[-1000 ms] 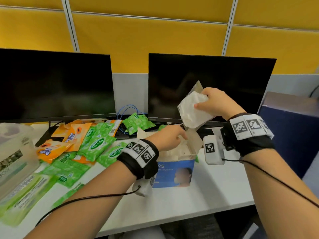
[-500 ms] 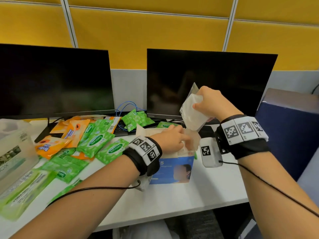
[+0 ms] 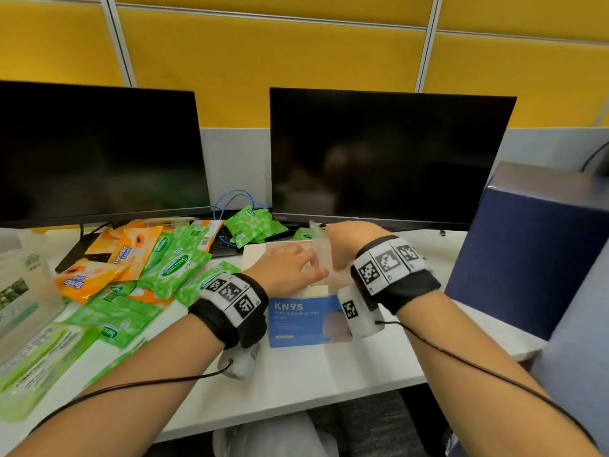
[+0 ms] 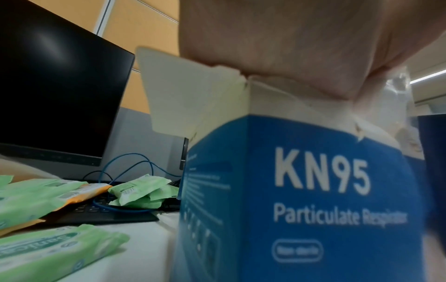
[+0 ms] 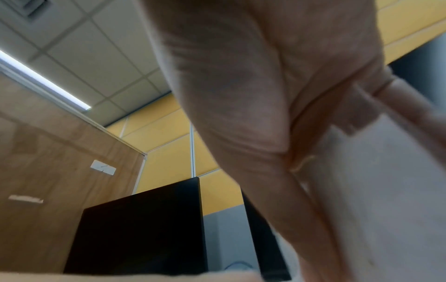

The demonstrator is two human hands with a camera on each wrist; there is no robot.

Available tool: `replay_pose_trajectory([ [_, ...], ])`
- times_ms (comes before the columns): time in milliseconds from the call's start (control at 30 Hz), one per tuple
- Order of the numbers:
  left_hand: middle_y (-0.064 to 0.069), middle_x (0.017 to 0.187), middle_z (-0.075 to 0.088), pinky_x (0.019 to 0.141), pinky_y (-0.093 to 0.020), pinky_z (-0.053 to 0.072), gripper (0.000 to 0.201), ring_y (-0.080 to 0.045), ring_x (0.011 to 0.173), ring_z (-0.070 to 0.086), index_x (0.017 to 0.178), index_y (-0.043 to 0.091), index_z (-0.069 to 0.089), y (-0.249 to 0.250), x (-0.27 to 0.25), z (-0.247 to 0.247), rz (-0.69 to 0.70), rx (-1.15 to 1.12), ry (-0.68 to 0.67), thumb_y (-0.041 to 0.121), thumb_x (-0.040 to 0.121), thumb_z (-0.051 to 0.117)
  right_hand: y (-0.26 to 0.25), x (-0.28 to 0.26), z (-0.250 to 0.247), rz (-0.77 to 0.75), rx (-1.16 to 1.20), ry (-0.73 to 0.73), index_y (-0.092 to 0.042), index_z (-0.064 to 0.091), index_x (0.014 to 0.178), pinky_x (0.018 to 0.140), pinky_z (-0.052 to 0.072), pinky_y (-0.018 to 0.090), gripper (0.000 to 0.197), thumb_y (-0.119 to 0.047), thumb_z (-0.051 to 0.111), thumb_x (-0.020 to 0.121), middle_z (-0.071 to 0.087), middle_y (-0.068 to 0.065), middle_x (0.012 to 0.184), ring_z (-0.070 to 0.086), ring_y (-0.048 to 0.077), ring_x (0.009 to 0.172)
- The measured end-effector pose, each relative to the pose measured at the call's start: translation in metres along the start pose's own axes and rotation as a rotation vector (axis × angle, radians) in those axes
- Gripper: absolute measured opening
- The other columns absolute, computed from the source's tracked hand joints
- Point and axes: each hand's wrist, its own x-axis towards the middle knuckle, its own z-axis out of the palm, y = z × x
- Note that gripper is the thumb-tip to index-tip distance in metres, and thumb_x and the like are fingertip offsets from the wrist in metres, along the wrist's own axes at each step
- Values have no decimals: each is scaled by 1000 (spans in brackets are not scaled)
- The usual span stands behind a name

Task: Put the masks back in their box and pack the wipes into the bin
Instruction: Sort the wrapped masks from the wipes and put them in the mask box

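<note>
the blue kn95 mask box [image 3: 304, 319] stands near the worktop's [image 3: 316, 374] front edge, top flaps open, cream inside. a clear-wrapped white mask [image 3: 324, 255] sits in its mouth, lower than half a second ago, when it was held up before the monitor. the right grip [image 3: 352, 242] pinches the mask; the left grip [image 3: 290, 267] rests at the opening, its hold unclear. green and orange wipe packs [image 3: 174, 268] litter the left side.
</note>
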Motion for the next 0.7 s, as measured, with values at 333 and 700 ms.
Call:
replay_pose_trajectory([
  [333, -6, 128, 39, 105, -41, 24, 30, -28, 126, 32, 120, 35, 56, -7, -5, -8, -174, -6, 15, 38, 93, 42, 22, 0, -12, 17, 619, 418, -9, 63, 101, 67, 53, 33, 20, -18, 64, 84, 64, 8, 95, 63, 23, 82],
  [700, 0, 124, 44, 94, -41, 26, 45, -22, 121, 34, 109, 29, 54, -6, -1, -10, -81, -6, 10, 65, 82, 52, 2, -7, -60, -32, -1, 171, -13, 64, 115, 72, 47, 32, 30, -29, 61, 89, 66, 6, 106, 63, 25, 92],
])
